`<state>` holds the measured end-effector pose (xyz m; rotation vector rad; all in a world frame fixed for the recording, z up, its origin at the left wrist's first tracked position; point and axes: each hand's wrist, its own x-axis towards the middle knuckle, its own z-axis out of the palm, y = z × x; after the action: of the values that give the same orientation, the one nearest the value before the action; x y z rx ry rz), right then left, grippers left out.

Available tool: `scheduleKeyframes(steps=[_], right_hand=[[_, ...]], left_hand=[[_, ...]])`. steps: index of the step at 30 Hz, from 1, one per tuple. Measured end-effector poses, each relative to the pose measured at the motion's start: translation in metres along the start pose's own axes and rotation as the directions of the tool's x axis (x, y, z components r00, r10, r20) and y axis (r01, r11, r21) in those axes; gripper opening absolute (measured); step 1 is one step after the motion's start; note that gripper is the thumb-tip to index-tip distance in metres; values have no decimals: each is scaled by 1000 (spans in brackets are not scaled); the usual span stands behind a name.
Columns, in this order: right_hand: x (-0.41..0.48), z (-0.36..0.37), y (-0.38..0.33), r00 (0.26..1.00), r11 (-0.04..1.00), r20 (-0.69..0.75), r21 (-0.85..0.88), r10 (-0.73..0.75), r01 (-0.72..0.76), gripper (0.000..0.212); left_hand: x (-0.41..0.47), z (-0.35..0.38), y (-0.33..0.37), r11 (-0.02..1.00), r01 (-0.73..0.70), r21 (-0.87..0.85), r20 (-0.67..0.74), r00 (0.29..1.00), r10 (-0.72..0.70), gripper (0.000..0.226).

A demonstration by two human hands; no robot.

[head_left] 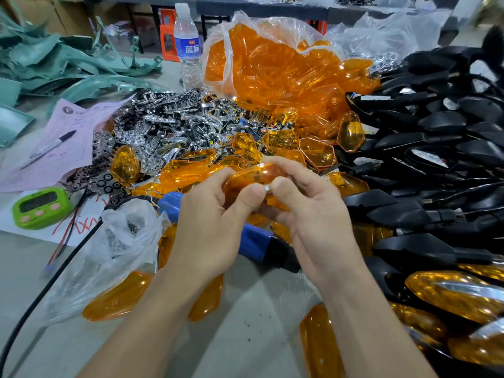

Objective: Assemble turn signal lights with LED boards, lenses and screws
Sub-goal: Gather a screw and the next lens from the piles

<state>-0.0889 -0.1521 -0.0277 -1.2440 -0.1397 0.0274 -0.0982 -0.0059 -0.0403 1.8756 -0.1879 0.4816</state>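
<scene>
Held nearest the camera, just above the blue screwdriver (255,241), are the left hand (215,214) and the right hand (308,211). An amber lens (253,174) is gripped between them. The fingers of both are curled round it, and the thumbs are pressed together at its near edge over a small silvery part (268,189). Its long axis is laid left to right, just beyond the thumbs, with the domed face turned up and away. Neither hand is judged nearer. Black housings (436,132) are piled right of the screwdriver.

Bright, even overhead light (soft shadows), wide-angle bending and blur at edges.
</scene>
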Motion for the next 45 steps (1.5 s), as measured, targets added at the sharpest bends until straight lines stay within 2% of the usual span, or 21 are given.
scheduleKeyframes(steps=[1, 2, 3, 4, 6, 9, 10, 11, 13, 16, 20, 24, 30, 34, 36, 38, 40, 41, 43, 45], right_hand=[[-1, -1, 0, 988, 955, -40, -266, -146, 130, 34], [-2, -3, -1, 950, 816, -12, -515, -313, 262, 39], [-4, -3, -2, 899, 651, 74, -665, -432, 367, 44], [-5, -3, 0, 854, 529, 163, -723, -494, 444, 46], [-7, -3, 6, 817, 440, 240, -744, -525, 502, 41], [-9, 1, 8, 812, 487, 157, -731, -562, 478, 26], [-9, 2, 7, 820, 538, 91, -713, -564, 449, 25], [-9, 1, 4, 841, 609, 15, -682, -541, 405, 27], [-7, -1, 0, 893, 758, -83, -567, -442, 322, 31], [-7, 1, -3, 932, 848, -94, -456, -349, 271, 32], [-6, 3, -1, 958, 867, -95, -456, -271, 200, 24], [-5, 5, 1, 971, 900, -111, -409, -211, 149, 26], [-6, 5, 7, 965, 878, -114, -450, -235, 160, 27], [-6, 6, 10, 957, 846, -127, -508, -260, 163, 30], [-7, 8, 12, 947, 804, -96, -559, -306, 203, 29], [-8, 8, 13, 934, 754, -70, -613, -350, 236, 18], [-9, 9, 13, 939, 698, -2, -669, -345, 255, 22], [-9, 8, 12, 952, 703, 32, -667, -303, 247, 26], [-6, 6, 8, 982, 819, 26, -549, -186, 170, 31], [-4, 5, 3, 998, 940, -17, -338, -60, 51, 33]], left_hand=[[1, 0, 0, 997, 42, -63, 7, 999, -42, 32], [2, 0, 0, 991, 73, -112, 10, 997, -73, 30], [3, -1, 0, 987, 88, -132, 7, 996, -88, 27], [3, -2, 0, 987, 94, -133, 6, 996, -94, 25], [3, -4, 0, 982, 118, -144, 28, 993, -115, 24], [1, -8, 1, 951, 147, -271, 98, 987, -124, 11], [1, -10, 1, 934, 152, -325, 125, 985, -117, 5], [1, -12, 1, 923, 152, -352, 136, 985, -110, 10], [2, -13, 1, 924, 140, -355, 89, 989, -116, 21], [3, -10, 4, 929, 128, -349, -19, 989, -143, 21], [3, -5, 6, 949, 114, -295, -70, 988, -141, 39], [0, -4, 6, 943, 120, -310, -97, 983, -157, 31], [-4, 2, 4, 943, 50, -330, -29, 998, -63, 49], [-5, 2, 1, 936, 69, -344, -26, 996, -83, 43], [-6, 1, 2, 905, 113, -410, -14, 991, -130, 39], [-4, 0, 4, 854, 186, -485, -13, 975, -220, 32], [-1, -1, 5, 784, 252, -567, -16, 949, -316, 25], [1, -2, 6, 736, 272, -619, -13, 934, -356, 24], [5, -4, 8, 633, 298, -715, 15, 911, -412, 23], [6, -4, 10, 566, 309, -764, 56, 906, -419, 22]])
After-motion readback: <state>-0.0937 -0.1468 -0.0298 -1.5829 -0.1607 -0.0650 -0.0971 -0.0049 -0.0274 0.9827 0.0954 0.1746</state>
